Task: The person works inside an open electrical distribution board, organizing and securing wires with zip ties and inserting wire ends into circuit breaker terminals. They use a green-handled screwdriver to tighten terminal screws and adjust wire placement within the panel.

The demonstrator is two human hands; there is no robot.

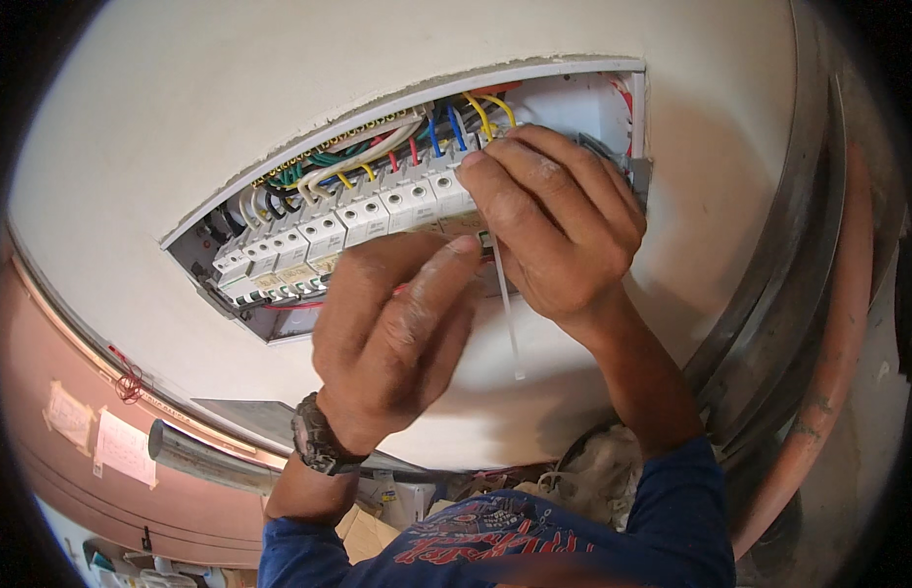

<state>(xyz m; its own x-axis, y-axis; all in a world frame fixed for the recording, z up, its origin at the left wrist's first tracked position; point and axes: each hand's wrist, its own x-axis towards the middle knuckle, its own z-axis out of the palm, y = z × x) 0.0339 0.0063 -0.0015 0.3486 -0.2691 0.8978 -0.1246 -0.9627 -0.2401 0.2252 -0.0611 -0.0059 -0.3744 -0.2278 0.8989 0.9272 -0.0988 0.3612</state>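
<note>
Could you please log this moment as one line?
left hand: curled before circuit breakers; right hand: covering the row's right end; white cable tie: hanging below right hand, hold unclear; coloured wires: above circuit breakers

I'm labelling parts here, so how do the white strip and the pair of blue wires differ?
The white strip is pale, the pair of blue wires deep blue. The strip's lower end hangs free; the wires' lower ends meet the white breakers. Both are slender.
</note>
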